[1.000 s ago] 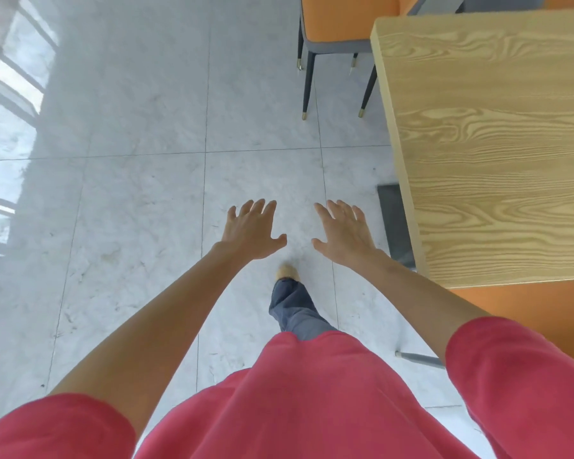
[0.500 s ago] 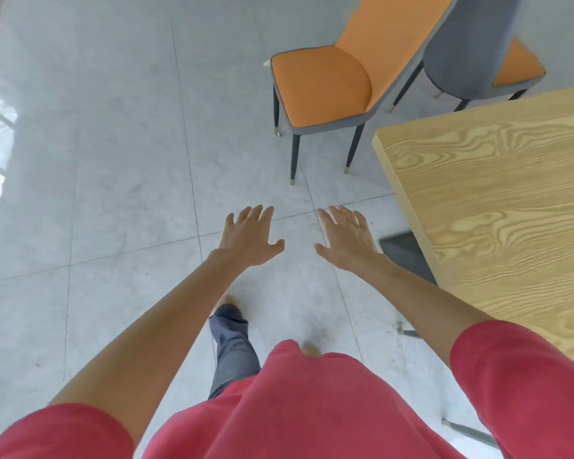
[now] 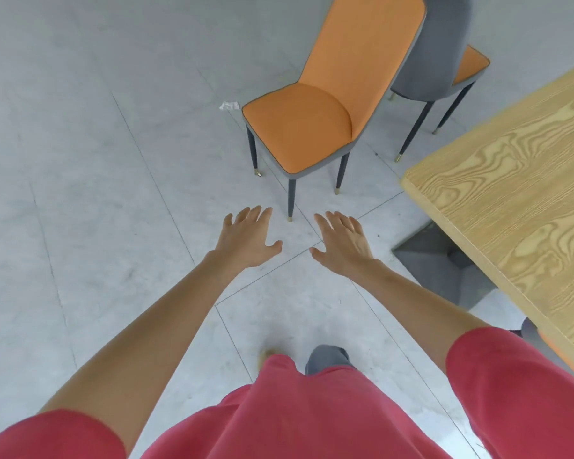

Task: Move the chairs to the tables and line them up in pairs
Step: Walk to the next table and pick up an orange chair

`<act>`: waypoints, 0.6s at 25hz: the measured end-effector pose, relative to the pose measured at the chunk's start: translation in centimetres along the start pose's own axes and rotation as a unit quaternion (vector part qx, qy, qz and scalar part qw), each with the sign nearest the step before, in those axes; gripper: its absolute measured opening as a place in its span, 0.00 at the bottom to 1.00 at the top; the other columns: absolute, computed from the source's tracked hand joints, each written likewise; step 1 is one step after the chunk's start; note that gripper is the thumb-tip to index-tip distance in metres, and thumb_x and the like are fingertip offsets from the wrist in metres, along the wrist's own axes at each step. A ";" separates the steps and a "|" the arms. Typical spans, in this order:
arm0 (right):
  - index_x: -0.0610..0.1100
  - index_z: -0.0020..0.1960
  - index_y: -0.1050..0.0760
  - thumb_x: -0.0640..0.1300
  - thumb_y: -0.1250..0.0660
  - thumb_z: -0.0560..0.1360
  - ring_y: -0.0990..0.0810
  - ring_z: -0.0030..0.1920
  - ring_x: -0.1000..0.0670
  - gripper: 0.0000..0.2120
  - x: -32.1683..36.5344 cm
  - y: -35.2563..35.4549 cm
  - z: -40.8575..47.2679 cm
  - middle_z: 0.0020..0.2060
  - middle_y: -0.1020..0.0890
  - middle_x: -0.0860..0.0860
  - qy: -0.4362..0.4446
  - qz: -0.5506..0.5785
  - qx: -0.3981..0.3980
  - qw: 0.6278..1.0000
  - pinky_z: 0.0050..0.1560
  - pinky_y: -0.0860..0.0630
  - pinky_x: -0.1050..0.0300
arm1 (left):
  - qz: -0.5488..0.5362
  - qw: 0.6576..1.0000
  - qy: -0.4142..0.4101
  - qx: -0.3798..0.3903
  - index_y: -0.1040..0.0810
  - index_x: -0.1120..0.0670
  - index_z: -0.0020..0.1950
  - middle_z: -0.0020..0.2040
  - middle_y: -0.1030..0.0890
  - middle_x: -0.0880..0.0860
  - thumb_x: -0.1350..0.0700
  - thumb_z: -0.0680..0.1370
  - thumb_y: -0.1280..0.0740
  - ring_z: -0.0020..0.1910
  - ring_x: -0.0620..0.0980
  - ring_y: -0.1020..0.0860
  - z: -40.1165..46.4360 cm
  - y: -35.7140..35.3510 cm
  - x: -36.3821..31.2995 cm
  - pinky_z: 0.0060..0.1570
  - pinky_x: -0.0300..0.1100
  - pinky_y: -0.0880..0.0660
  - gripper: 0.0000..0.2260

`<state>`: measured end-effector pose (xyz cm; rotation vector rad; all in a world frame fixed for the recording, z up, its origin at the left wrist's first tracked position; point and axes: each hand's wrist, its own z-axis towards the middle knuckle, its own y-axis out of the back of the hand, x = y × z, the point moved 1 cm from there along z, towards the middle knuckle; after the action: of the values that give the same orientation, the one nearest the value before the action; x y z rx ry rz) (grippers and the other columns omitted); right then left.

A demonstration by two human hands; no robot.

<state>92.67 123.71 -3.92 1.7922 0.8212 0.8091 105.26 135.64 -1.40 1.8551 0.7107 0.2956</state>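
An orange chair (image 3: 302, 130) with a grey shell and dark legs stands on the floor ahead, its seat facing me. Behind it a second chair (image 3: 444, 61) shows its grey back and a strip of orange seat. A light wooden table (image 3: 524, 193) fills the right side. My left hand (image 3: 249, 238) and my right hand (image 3: 340, 243) are stretched out in front of me, palms down and fingers spread, holding nothing. Both hover short of the near chair's front leg, not touching it.
The table's dark base (image 3: 444, 263) sits on the pale tiled floor (image 3: 96, 193) under the tabletop. A scrap of white paper (image 3: 230, 105) lies on the floor left of the near chair. Part of another orange chair (image 3: 557, 352) shows under the table's near edge.
I have walked forward and the view has tilted up: both chairs are now nearer and in fuller view, and the table has slid to the right. My hands stay open and empty.
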 end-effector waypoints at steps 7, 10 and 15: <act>0.42 0.76 0.48 0.52 0.40 0.78 0.47 0.76 0.44 0.32 1.2 1.7 7.2 0.75 0.42 0.44 -0.054 0.007 -0.010 0.998 0.75 0.50 0.48 | 0.027 0.998 -0.052 0.018 0.49 0.56 0.77 0.78 0.46 0.54 0.44 0.79 0.42 0.77 0.53 0.48 7.7 3.4 4.1 0.74 0.54 0.48 0.31; 0.42 0.76 0.48 0.52 0.40 0.78 0.46 0.76 0.45 0.32 1.0 2.3 12.1 0.75 0.42 0.44 -0.057 0.002 -0.011 0.998 0.75 0.49 0.47 | 0.043 0.997 -0.062 0.011 0.49 0.56 0.77 0.78 0.46 0.55 0.44 0.79 0.43 0.77 0.53 0.48 12.5 5.4 5.4 0.74 0.54 0.48 0.31; 0.42 0.75 0.47 0.52 0.39 0.78 0.45 0.75 0.45 0.32 0.1 4.6 21.8 0.74 0.40 0.44 -0.072 0.027 -0.016 0.997 0.75 0.48 0.47 | 0.066 0.995 -0.073 0.009 0.49 0.55 0.77 0.77 0.45 0.55 0.44 0.79 0.42 0.77 0.53 0.49 21.6 9.6 7.3 0.74 0.55 0.50 0.31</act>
<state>111.31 111.71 -6.37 1.8272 0.6647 0.7136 125.35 121.16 -2.07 1.9231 0.4939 0.2360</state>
